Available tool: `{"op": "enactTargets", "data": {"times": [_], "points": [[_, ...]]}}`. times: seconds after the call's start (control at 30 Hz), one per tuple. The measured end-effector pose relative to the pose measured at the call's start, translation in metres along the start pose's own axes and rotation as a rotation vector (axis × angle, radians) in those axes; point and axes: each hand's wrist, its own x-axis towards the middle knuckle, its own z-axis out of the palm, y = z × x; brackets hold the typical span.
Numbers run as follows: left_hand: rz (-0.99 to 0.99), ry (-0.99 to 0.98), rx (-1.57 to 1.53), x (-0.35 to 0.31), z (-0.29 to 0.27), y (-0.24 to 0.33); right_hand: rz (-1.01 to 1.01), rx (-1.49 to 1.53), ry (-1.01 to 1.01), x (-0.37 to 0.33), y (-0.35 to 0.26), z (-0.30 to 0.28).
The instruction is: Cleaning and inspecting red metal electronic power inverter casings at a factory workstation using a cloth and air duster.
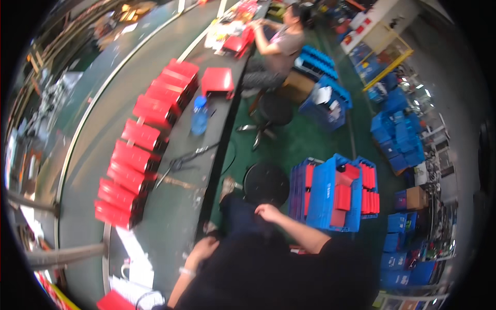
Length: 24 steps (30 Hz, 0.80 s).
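Head view, blurred at the rim. Red boxes (135,170) in a curved row on the bench (178,217) — about ten, ends overlapping, count uncertain. One pair of pliers (182,161) and one bottle (199,116) lie nearer the edge. Left hand (200,249) rests curled at the bench edge; right hand (268,212) lies loosely closed on the dark-clothed knee, empty — fingers indistinct. Blue crates (330,194) stand right, holding red boxes.

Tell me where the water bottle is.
In the head view, the water bottle stands upright on the workbench, left of centre, between the row of red boxes and the bench's right edge.
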Motion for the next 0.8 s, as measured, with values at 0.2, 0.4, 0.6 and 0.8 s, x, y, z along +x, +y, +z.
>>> {"op": "enactTargets", "data": {"times": [0.2, 0.4, 0.6, 0.8], "points": [[-0.158, 0.14, -0.062, -0.017, -0.021, 0.008, 0.149, 0.081, 0.185, -0.001, -0.019, -0.024], [-0.103, 0.268, 0.009, -0.013, -0.049, 0.015, -0.019, 0.096, 0.397, 0.054, -0.016, -0.037], [-0.276, 0.341, -0.13, -0.019, -0.049, 0.015, -0.098, 0.002, 0.324, 0.117, -0.059, -0.071], [-0.305, 0.361, -0.266, 0.014, -0.036, 0.036, -0.421, -0.322, -0.414, 0.195, -0.106, -0.106]]}}
